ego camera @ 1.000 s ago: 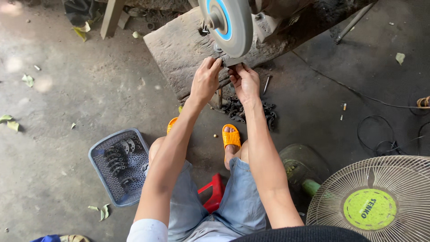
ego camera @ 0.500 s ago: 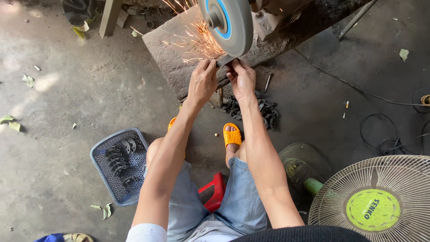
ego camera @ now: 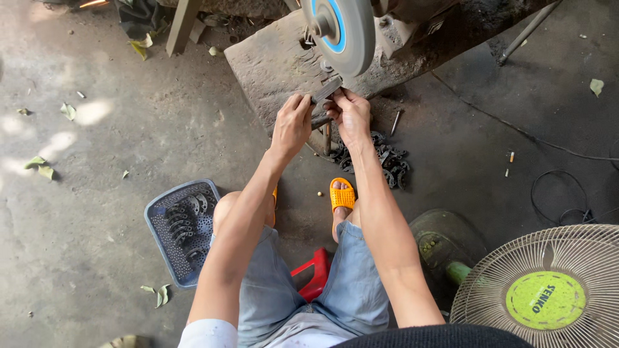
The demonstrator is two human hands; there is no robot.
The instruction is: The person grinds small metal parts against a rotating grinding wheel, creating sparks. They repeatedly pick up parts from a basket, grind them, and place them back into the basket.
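Observation:
My left hand (ego camera: 291, 124) and my right hand (ego camera: 351, 116) both grip a small dark metal piece (ego camera: 327, 90), one hand at each end. The piece sits just below the rim of a grey grinding wheel (ego camera: 345, 32) with a blue centre ring, close to it; I cannot tell whether it touches. No sparks show. The wheel is mounted above a worn wooden block (ego camera: 271, 71). I sit on a low red stool (ego camera: 314, 274) with my knees apart.
A blue-grey plastic basket (ego camera: 161, 225) with curved metal parts stands by my left knee. A heap of dark metal pieces (ego camera: 380, 158) lies beside my foot in an orange sandal (ego camera: 342, 195). A floor fan (ego camera: 548, 290) stands at lower right, cables (ego camera: 567, 193) beyond it.
Sparks flew from the wheel half a second ago; none show now. Both hands have drawn back slightly from the wheel with the piece still between them.

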